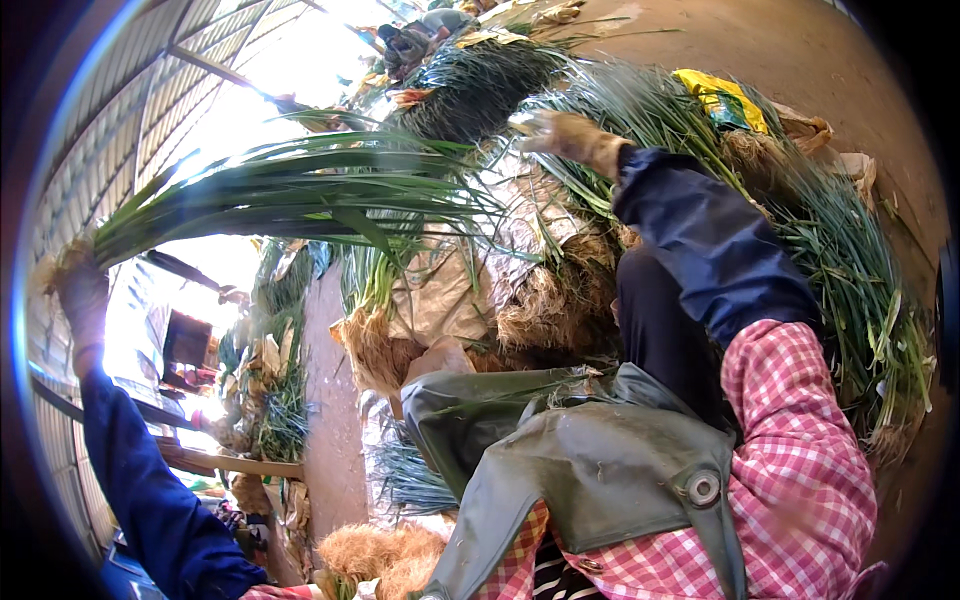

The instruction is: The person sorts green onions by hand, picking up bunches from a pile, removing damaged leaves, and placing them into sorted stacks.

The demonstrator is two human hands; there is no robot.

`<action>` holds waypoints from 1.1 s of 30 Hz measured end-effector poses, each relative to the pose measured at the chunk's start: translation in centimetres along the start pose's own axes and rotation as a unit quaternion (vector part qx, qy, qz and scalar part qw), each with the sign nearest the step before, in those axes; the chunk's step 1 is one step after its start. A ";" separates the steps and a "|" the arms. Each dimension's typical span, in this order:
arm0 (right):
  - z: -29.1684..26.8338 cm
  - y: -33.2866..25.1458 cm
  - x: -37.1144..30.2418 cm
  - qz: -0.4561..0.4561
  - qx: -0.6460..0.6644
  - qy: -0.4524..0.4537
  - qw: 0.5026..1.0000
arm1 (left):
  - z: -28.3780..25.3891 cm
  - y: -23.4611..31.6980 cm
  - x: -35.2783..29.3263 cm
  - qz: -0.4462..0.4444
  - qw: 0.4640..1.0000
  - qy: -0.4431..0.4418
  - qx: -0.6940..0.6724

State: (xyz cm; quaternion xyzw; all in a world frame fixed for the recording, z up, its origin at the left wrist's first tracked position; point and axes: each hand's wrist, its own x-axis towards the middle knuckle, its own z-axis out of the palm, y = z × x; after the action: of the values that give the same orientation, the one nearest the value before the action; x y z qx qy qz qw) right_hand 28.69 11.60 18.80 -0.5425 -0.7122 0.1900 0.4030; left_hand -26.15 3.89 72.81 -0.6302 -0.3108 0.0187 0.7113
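My gloved left hand (80, 290) is raised at the far left, its fingers closed around the root end of a bunch of leek-like greens (300, 190). The long, flat green leaves stretch rightward across the upper middle. My right hand (570, 138), in a pale yellowish glove, reaches forward with fingers extended and nothing visible in it. It is above the pile of greens (650, 105) at the upper right. Below and between the hands is a crumpled tan sheet (440, 295), beside clumps of brown, hairy roots (555, 305).
More greens (850, 270) are heaped along my right side, with a yellow bag (722, 98) on top. A rooted bunch (375, 345) stands near my knee, and shaggy roots (385, 555) show at the lower edge. A wooden bar (235, 463) is at left. A person (410, 45) is farther back.
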 end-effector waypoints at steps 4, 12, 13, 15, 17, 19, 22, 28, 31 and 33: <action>0.9 -7.5 1.4 -0.140 0.222 0.074 0.962 | -1.2 0.6 -0.2 0.034 0.999 0.012 0.024; 4.2 0.9 3.5 -0.125 0.082 0.000 0.989 | -1.8 2.0 1.4 0.045 0.998 0.034 0.025; 3.7 3.2 3.2 -0.094 0.013 -0.018 0.995 | -1.8 2.2 1.9 0.047 0.998 0.038 0.024; 4.5 5.1 0.2 0.054 -0.150 -0.069 0.985 | -1.6 2.7 0.3 0.060 0.998 0.018 0.026; 3.4 8.2 -3.3 0.009 -0.251 -0.090 0.964 | -2.1 3.2 -0.2 0.066 0.997 0.017 0.034; 1.8 11.4 -6.2 0.086 -0.193 -0.100 0.972 | -2.1 3.5 -0.4 0.069 0.997 0.016 0.037; -0.3 15.7 -10.5 0.278 -0.217 -0.101 0.930 | -1.5 5.1 0.1 0.060 0.998 0.021 0.021; -1.1 9.2 -10.0 0.256 -0.295 -0.187 0.901 | -3.7 5.2 0.5 -0.054 0.989 -0.077 -0.117; -0.5 0.6 -6.3 0.006 -0.166 -0.136 0.977 | -5.5 7.2 1.9 -0.101 0.982 -0.075 -0.139; 2.5 -5.4 -4.8 -0.030 0.126 -0.200 0.971 | -5.6 7.4 2.3 -0.086 0.985 -0.090 -0.118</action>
State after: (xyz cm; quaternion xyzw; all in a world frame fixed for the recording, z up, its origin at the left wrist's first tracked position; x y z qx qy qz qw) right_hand 23.84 5.78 19.39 -0.4168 -0.7643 0.3712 0.3229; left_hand -18.99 1.41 67.02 -0.6766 -0.4266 -0.0221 0.5998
